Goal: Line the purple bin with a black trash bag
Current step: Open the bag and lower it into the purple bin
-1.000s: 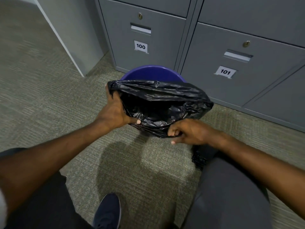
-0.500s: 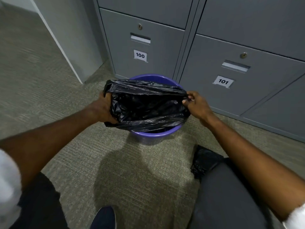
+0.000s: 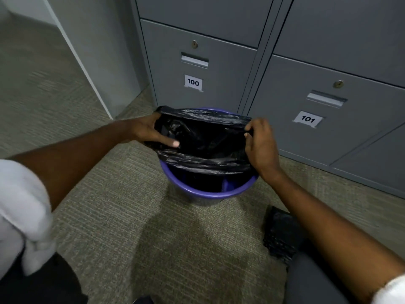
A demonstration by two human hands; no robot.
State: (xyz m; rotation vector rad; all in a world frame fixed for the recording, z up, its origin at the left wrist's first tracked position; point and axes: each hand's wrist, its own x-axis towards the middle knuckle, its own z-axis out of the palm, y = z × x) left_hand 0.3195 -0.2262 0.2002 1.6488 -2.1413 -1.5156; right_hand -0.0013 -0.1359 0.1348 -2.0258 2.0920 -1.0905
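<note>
A round purple bin [image 3: 210, 194] stands on the carpet in front of grey lockers. A black trash bag [image 3: 203, 139] hangs open over the bin's mouth, its body dipping inside. My left hand [image 3: 151, 132] grips the bag's left rim, thumb inside the opening. My right hand [image 3: 262, 148] pinches the bag's right rim. The bag's far edge lies over the bin's far rim; the near purple rim is bare below the bag's near edge.
Grey lockers labelled 100 [image 3: 193, 82] and 101 [image 3: 308, 119] stand right behind the bin. A white partition [image 3: 92, 62] rises at the left. Another black bundle of bags [image 3: 281, 233] lies on the carpet by my right knee.
The bag has dropped from above the bin into its mouth. My right hand shifted from the bag's near edge to its right rim, and the opening is stretched wider.
</note>
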